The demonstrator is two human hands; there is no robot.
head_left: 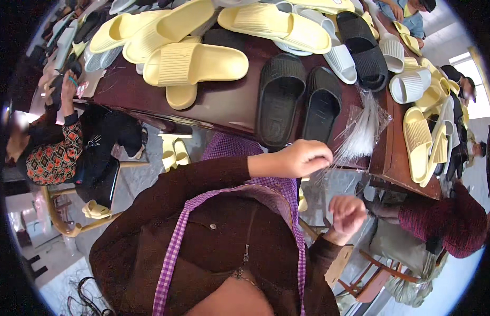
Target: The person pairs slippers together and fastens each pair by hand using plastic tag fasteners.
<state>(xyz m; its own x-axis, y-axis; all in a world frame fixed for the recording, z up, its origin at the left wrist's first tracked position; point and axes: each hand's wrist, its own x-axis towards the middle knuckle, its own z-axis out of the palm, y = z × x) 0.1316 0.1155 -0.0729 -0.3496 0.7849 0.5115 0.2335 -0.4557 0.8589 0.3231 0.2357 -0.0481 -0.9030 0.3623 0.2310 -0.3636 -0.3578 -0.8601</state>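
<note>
Two black slide sandals stand side by side at the table's near edge, the left slide (279, 113) and the right slide (321, 118). My left hand (293, 159) is closed just below them, thumb and fingertips pressed together. Its fingertips are by the ends of a bundle of thin clear plastic strands (358, 138) in a clear wrapper. Whether a strand is between them is too fine to tell. Lower and to the right, my right hand (348, 215) is raised off the table with its fingers curled in. Anything inside it is hidden.
Yellow slides (195, 64) are piled on the dark red table (218, 105), with grey slides (340, 63) and more black ones (363, 50) behind. A side table (393, 152) at right carries more yellow slides (417, 139). People sit at left, right and far right. A wooden chair (66, 218) is at left.
</note>
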